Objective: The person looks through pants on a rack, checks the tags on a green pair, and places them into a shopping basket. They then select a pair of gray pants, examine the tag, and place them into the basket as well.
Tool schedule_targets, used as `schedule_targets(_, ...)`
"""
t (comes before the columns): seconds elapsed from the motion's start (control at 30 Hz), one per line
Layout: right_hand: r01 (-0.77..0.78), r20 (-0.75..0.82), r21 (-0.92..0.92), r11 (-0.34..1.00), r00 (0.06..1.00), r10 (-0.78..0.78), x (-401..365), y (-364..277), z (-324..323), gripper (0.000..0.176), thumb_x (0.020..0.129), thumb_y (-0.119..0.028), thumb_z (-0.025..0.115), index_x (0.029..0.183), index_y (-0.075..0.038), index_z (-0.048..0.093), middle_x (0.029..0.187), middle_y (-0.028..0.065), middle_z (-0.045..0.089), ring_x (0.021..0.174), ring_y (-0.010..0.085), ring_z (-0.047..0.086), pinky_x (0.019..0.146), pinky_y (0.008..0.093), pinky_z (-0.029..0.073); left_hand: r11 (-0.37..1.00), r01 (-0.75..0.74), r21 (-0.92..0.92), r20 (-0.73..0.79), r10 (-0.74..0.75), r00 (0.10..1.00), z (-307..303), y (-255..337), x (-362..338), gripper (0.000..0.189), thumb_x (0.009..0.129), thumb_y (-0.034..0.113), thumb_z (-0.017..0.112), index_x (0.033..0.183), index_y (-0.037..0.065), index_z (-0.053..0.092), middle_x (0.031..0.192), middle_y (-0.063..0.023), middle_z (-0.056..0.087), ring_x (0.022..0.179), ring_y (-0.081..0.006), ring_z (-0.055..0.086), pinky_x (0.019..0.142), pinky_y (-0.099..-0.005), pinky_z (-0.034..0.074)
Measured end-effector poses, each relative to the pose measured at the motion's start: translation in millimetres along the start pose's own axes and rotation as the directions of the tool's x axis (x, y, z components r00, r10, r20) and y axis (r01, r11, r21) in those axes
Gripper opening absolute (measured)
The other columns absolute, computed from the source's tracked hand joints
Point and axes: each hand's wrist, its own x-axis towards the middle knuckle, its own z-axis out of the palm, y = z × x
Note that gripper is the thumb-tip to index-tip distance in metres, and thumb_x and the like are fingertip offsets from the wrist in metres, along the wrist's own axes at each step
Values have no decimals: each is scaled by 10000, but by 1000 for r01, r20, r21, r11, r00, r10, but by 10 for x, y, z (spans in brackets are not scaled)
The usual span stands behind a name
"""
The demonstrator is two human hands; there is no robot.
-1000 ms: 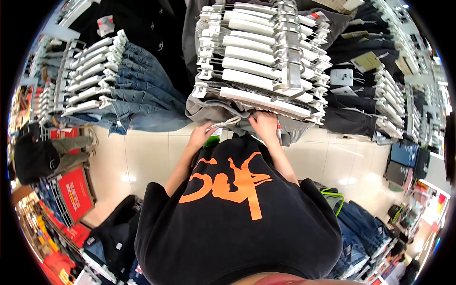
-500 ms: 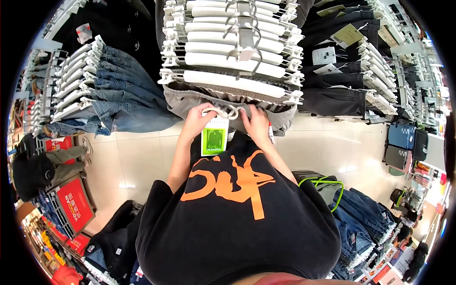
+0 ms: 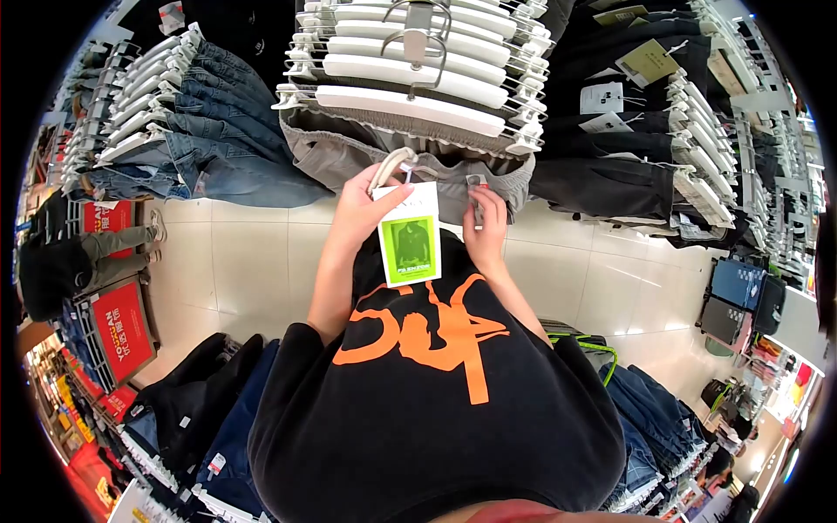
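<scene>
Grey trousers [image 3: 327, 150] hang by the waistband from a white hanger [image 3: 410, 111], the front one of a packed row. My left hand [image 3: 364, 205] pinches the cream drawstring [image 3: 392, 166] and the top of a white and green hang tag [image 3: 410, 240], which faces up below the waistband. At the right part of the waistband, my right hand [image 3: 485, 222] has its fingers curled by a small tag [image 3: 477, 183]; its fingertips are at the grey cloth, and what they grip is hard to make out.
Blue jeans [image 3: 231, 166] hang on the left rack, dark trousers [image 3: 610, 187] on the right. More jeans [image 3: 645, 410] stand behind at lower right. A person [image 3: 52, 257] is at the far left, near red signs [image 3: 122, 327]. Pale tiled floor [image 3: 558, 270] lies between the racks.
My right hand has left the drawstring and moved right and down to the small tag. My left hand now holds the drawstring and hang tag together. The view has shifted slightly.
</scene>
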Motion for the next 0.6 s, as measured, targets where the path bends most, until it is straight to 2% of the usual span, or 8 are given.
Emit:
schedule_targets(0.13, -151, -205, -120, 981, 971, 124, -242, 100, -95, 281, 690, -29, 584, 957, -25, 498, 942, 129, 510, 916, 268, 471, 792, 335, 366, 999, -9, 33, -24, 10, 1000, -5, 6, -72, 308, 715, 45, 629, 998, -17, 522, 744, -4, 546, 703, -53, 515, 621, -176, 403)
schedule_targets(0.23, -330, -79, -75, 941, 943, 324, -203, 158, -162, 336, 682, -70, 618, 984, -13, 480, 925, 140, 515, 884, 287, 479, 764, 340, 376, 1000, 7, -9, -44, -7, 999, 34, -46, -92, 344, 714, 35, 624, 1032, -26, 510, 776, -13, 549, 739, -66, 518, 660, -180, 405)
schedule_targets(0.27, -349, -39, 0, 937, 936, 349, -201, 227, -147, 284, 727, -123, 603, 960, -1, 496, 803, 121, 551, 746, 234, 524, 673, 302, 404, 999, 22, -38, -57, -25, 998, 61, -41, -98, 346, 714, 31, 622, 1035, -29, 508, 793, -19, 550, 745, -69, 519, 665, -183, 407)
schedule_targets(0.3, -352, -46, -5, 936, 935, 351, -237, 322, -111, 284, 727, -123, 603, 960, -1, 496, 803, 121, 551, 746, 234, 524, 673, 302, 404, 997, 38, -67, -70, -42, 997, 80, -41, -99, 348, 715, 27, 620, 1039, -33, 507, 810, -25, 550, 751, -72, 519, 670, -186, 409)
schedule_targets(0.37, -680, 230, 237, 694, 733, 640, -315, 448, -35, 206, 792, -154, 543, 918, 6, 514, 691, 89, 574, 601, 156, 527, 575, 258, 406, 999, 23, -42, -70, -26, 997, 79, -112, -76, 354, 724, 38, 614, 1054, -28, 503, 835, -36, 549, 768, -76, 518, 678, -192, 409)
schedule_targets(0.43, -612, 272, 346, 711, 791, 549, -377, 465, 10, 179, 843, -156, 473, 886, 12, 518, 723, 79, 607, 592, 101, 538, 559, 232, 405, 999, -30, 40, -79, 33, 996, 81, -169, -48, 350, 750, 65, 588, 1074, -27, 494, 891, -36, 551, 810, -81, 513, 725, -200, 399)
schedule_targets(0.5, -666, 467, 547, 508, 746, 475, -356, 386, -22, 184, 849, -144, 465, 927, 18, 502, 776, 92, 613, 649, 120, 568, 606, 232, 428, 971, -98, 217, -94, 120, 988, 95, -214, -20, 360, 765, 53, 566, 1104, -9, 461, 889, -45, 553, 810, -93, 514, 715, -221, 408)
schedule_targets(0.6, -829, 757, 547, 119, 550, 353, -286, 172, -186, 229, 837, -62, 447, 1053, 10, 432, 923, 129, 584, 781, 200, 595, 731, 278, 467, 746, -161, 647, -131, 316, 940, 251, -238, -53, 469, 732, -15, 514, 1173, 99, 402, 868, -112, 553, 781, -207, 548, 682, -281, 430)
